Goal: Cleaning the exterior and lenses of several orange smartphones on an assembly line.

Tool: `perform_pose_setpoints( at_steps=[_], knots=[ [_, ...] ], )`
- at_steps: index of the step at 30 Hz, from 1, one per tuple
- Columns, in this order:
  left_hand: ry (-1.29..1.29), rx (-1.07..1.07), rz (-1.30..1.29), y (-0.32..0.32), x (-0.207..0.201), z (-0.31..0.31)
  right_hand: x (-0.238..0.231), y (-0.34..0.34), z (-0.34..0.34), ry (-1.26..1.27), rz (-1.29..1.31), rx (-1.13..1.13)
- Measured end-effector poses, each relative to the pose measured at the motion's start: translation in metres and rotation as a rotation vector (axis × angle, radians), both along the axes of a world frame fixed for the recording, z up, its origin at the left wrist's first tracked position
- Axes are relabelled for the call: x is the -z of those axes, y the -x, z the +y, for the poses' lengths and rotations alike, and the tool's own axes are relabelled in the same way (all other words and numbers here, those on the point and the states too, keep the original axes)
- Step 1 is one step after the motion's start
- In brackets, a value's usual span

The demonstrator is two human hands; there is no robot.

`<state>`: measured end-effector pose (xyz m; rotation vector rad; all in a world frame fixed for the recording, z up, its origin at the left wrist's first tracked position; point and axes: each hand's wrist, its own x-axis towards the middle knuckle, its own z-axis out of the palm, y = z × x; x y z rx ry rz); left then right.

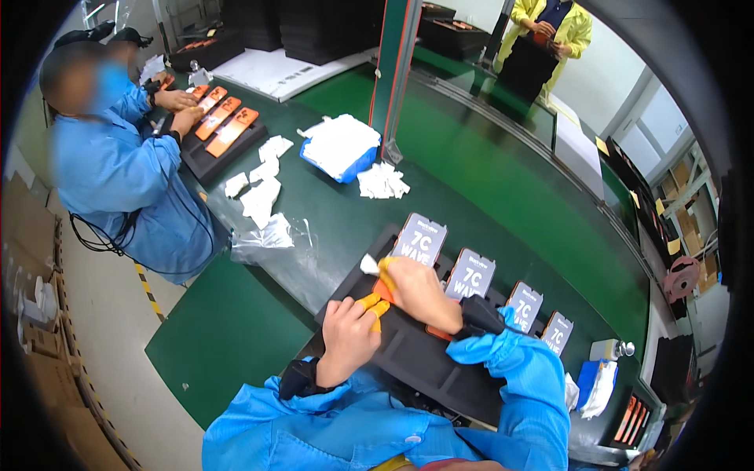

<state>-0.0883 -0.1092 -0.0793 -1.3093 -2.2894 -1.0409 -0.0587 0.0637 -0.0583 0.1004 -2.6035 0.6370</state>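
My left hand (347, 337) rests on the near edge of a black foam tray (428, 361) and pinches the end of an orange phone-shaped part (382, 292). My right hand (415, 289) lies over the same part and presses a small white wipe (369, 264) against it; most of the part is hidden under the hand. Both hands wear orange finger cots. Behind the hands, several grey phone-shaped panels (419, 240) with printed fronts stand tilted in the tray's slots.
A co-worker in blue (118, 165) at the left handles orange parts (228, 129) on another black tray. Crumpled white wipes (263, 192), a clear plastic bag (267, 235) and a blue bin of wipes (342, 149) lie on the green bench. A metal post (393, 78) stands beyond. A person in yellow (546, 35) stands at the back.
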Motion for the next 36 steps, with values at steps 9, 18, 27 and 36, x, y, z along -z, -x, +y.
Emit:
perform_pose_setpoints(
  at_steps=[9, 18, 27, 36],
  knots=[
    [-0.077, -0.037, -0.003, -0.002, -0.002, 0.000, -0.010, -0.029, 0.002, -0.091, -0.116, -0.240],
    [0.010, -0.021, 0.048, 0.003, 0.001, 0.001, -0.012, -0.047, 0.001, -0.152, -0.250, -0.193],
    [0.008, 0.046, 0.049, 0.010, -0.011, -0.001, -0.073, -0.124, 0.025, 0.225, -0.156, -0.014],
    [0.166, 0.584, -0.206, 0.008, -0.078, 0.045, -0.054, -0.237, 0.061, 0.620, 0.102, 0.472]
  ],
)
